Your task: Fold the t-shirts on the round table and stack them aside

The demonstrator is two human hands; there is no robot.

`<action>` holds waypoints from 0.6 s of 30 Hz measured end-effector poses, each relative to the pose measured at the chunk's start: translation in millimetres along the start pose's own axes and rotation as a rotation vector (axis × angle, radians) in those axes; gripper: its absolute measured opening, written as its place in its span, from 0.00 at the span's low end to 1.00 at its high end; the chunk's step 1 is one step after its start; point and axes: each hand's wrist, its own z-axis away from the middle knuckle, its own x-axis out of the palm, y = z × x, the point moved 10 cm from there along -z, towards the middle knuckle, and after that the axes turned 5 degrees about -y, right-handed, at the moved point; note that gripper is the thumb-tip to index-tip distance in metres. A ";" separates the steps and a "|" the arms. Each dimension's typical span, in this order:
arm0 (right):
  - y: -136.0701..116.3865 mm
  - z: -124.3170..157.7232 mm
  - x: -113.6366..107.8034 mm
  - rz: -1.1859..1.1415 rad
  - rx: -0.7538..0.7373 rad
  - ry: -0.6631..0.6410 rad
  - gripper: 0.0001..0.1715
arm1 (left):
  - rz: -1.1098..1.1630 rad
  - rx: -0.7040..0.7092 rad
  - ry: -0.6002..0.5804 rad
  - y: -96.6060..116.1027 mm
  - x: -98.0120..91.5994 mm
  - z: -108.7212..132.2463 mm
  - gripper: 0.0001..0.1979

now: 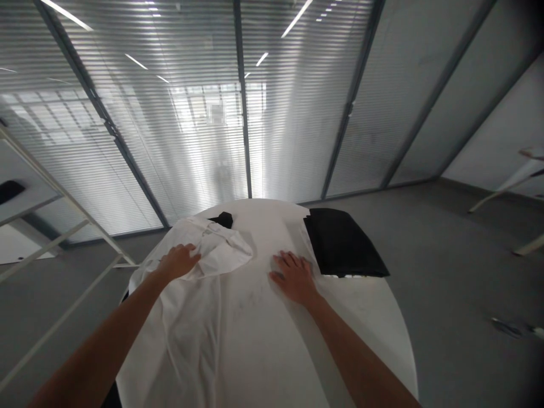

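Observation:
A white garment (191,317), wrinkled and partly bunched, lies over the left side of a round white table (263,351). My left hand (176,262) is on its upper part, fingers curled in on the fabric. Flat on the tabletop near the middle rests my right hand (294,276), with fingers spread and nothing held. Just right of that hand is a folded black cloth (344,241), with a thin pale edge showing beneath it. A small black piece (224,220) sticks out behind the white garment; most of it is hidden.
Glass partitions with blinds (289,124) stand beyond the table. A white metal frame (72,198) rises at the left. On the grey floor (442,255) at right are the legs of other furniture and a dark blurred object (505,327).

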 end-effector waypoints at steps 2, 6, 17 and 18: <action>-0.3 0.1 -0.5 0.000 0.000 0.008 0.32 | 0.046 0.039 0.054 6.0 -4.6 5.6 0.19; -0.9 0.9 -1.3 0.000 -0.006 0.016 0.32 | 0.188 0.092 0.079 37.1 -14.1 18.1 0.15; -1.4 2.8 -6.3 -0.056 -0.007 0.025 0.24 | 0.681 0.504 0.047 133.6 -39.6 108.9 0.14; -2.2 3.7 -7.5 -0.067 -0.016 0.032 0.23 | 0.638 0.469 0.093 122.0 -39.0 110.9 0.15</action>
